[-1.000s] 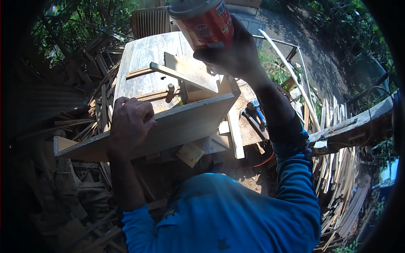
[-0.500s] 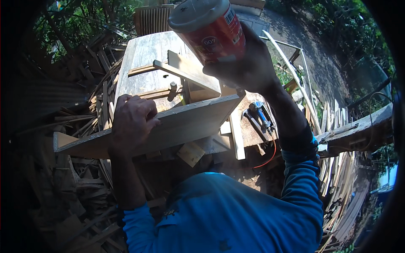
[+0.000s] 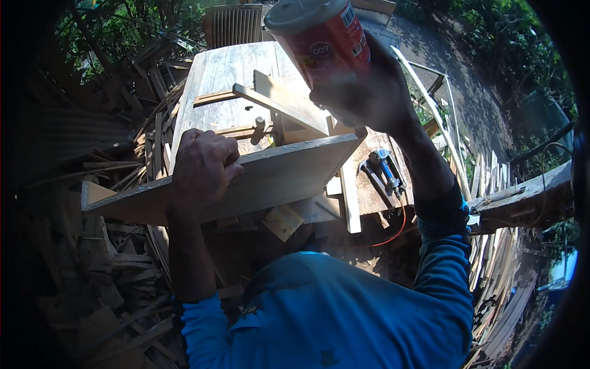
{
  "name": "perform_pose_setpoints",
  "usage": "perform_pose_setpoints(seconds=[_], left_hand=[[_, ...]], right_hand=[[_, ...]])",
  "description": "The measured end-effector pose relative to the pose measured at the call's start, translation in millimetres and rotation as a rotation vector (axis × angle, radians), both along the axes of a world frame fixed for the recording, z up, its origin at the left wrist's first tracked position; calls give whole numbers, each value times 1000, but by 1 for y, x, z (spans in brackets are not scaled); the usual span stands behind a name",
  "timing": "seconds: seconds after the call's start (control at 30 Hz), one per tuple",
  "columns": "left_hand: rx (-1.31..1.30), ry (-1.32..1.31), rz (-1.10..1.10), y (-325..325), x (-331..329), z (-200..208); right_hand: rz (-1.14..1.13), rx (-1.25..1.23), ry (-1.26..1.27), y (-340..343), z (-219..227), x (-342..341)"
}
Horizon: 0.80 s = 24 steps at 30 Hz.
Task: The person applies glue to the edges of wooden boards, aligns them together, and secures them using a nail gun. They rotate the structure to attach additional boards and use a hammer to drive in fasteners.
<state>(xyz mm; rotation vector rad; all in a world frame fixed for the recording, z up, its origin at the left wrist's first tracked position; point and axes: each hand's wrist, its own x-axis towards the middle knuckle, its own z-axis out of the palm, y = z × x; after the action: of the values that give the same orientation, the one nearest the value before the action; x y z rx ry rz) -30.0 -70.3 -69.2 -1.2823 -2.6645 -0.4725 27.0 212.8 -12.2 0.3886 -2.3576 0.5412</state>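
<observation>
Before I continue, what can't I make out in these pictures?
All in the head view:
- Red container's lower end: hidden by the right grip.
- Its upper end: partly cut off by the picture's top edge.
- Pale board's far face: turned away, hidden by the board itself.
- Orange hose's far end: lost in shadow.
- Small cylinder: too small to identify.

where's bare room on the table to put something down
The biggest bare patch is the far left of the table, between its far edge and the narrow wooden strips. A sliver lies between the pale upright strip and the dark bar. The middle is crowded: loose boards lie behind the panel in the left hand.
</observation>
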Motion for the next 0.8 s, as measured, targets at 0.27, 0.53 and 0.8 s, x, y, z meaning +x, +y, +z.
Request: perform_pose_setpoints(seconds=[0.27, 0.53, 0.8], left_hand=[[-2, -26, 2, -1, -4, -5], [-24, -53, 18, -2, -7, -7], [40, -25, 11, 2, 1, 0]], right_hand=[[-143, -414, -271, -3, 1, -6], [-122, -354, -272, -15, 13, 12], [154, -1230, -205, 92, -16, 28]])
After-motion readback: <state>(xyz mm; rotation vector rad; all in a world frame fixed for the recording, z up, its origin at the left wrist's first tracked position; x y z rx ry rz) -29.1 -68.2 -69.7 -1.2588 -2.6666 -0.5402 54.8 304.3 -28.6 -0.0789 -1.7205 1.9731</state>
